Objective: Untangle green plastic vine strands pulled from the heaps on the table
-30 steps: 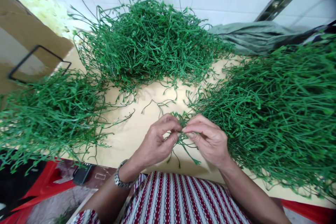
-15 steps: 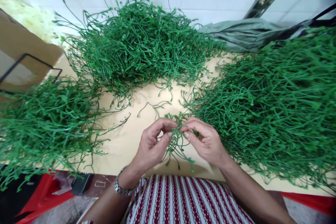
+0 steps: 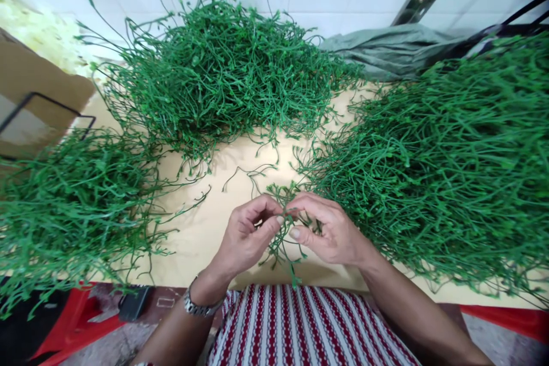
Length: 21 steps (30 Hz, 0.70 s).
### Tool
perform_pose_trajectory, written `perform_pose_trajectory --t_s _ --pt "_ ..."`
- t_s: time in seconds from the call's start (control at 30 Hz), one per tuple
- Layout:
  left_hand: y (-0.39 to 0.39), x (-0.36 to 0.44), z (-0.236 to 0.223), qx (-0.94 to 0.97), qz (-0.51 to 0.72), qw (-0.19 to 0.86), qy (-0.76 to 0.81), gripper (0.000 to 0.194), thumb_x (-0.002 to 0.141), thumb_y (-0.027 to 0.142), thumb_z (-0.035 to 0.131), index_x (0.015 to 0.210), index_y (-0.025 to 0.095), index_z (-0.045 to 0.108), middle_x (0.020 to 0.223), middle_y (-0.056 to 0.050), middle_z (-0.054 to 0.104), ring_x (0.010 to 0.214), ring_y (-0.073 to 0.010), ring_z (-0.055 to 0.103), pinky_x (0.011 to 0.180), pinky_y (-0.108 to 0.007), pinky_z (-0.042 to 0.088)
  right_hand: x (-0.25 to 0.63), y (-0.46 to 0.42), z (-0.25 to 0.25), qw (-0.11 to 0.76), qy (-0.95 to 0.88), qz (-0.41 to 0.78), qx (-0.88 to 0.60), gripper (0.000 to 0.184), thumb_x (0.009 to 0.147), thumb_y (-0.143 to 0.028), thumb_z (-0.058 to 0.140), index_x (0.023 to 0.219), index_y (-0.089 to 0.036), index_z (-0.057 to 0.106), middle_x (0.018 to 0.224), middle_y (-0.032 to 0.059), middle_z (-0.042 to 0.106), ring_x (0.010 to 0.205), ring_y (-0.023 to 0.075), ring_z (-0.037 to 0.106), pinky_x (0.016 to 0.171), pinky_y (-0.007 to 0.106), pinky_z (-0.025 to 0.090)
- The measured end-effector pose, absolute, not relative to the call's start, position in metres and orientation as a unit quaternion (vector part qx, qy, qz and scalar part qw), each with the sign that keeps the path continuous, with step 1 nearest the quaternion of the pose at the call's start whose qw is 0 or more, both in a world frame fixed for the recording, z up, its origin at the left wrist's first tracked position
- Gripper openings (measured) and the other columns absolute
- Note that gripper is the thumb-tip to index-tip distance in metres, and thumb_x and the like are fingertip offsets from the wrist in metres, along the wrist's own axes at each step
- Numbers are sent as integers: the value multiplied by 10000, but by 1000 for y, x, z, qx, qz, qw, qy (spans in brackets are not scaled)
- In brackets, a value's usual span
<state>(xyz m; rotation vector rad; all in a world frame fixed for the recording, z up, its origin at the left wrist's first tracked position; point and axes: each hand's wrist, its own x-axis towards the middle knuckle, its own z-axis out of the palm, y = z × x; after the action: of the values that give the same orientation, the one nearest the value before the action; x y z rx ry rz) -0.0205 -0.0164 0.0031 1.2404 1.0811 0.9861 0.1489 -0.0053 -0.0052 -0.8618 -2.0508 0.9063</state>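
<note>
Just above the table's front edge, a small bunch of thin green stems (image 3: pixel 281 243) with bud-like tips hangs between my two hands. It looks like artificial plant sprigs. My left hand (image 3: pixel 251 231) pinches the bunch near its middle between thumb and forefinger. From the other side, my right hand (image 3: pixel 328 229) has its fingers curled against the same stems, the thumb slightly apart from the forefinger. The fingertips hide the exact point where the stems join. A few loose stems (image 3: pixel 251 171) lie on the table just beyond the hands.
Large heaps of similar green stems lie at the back (image 3: pixel 231 68), left (image 3: pixel 81 200) and right (image 3: pixel 454 177) of the cream tabletop (image 3: pixel 197 251). A cardboard box (image 3: pixel 43 74) with a black wire frame stands far left. Green cloth (image 3: pixel 386 51) lies against the tiled wall.
My right hand has shifted slightly left, its forefinger reaching over the stems and its thumb drawing away. The stems hang a little lower. My left hand keeps its pinch.
</note>
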Motion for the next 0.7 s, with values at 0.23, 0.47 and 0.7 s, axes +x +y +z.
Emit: perform_pose_trajectory --t_s 0.23,0.47,0.7 --pt "-14 -19 13 622 327 548 454 100 726 135 508 626 138 519 531 36 414 492 -71 342 454 -191 279 152 -2 -6 310 -832 331 -319 150 859 -235 483 728 -165 506 630 -12 470 600 116 430 568 243 335" --pt "-11 -26 7 602 271 641 392 245 742 268 597 560 133 503 490 44 370 467 -63 298 421 -192 234 155 4 -5 267 -846 391 -246 316 894 -299 401 618 -176 491 562 -25 417 548 110 393 557 258 322" --pt "-7 -30 1 507 306 716 369 252 653 349 705 566 136 603 475 15 458 438 -78 356 423 -220 256 155 10 -6 253 -774 548 -191 370 897 -415 399 661 -169 544 565 -25 470 524 87 441 497 213 348"
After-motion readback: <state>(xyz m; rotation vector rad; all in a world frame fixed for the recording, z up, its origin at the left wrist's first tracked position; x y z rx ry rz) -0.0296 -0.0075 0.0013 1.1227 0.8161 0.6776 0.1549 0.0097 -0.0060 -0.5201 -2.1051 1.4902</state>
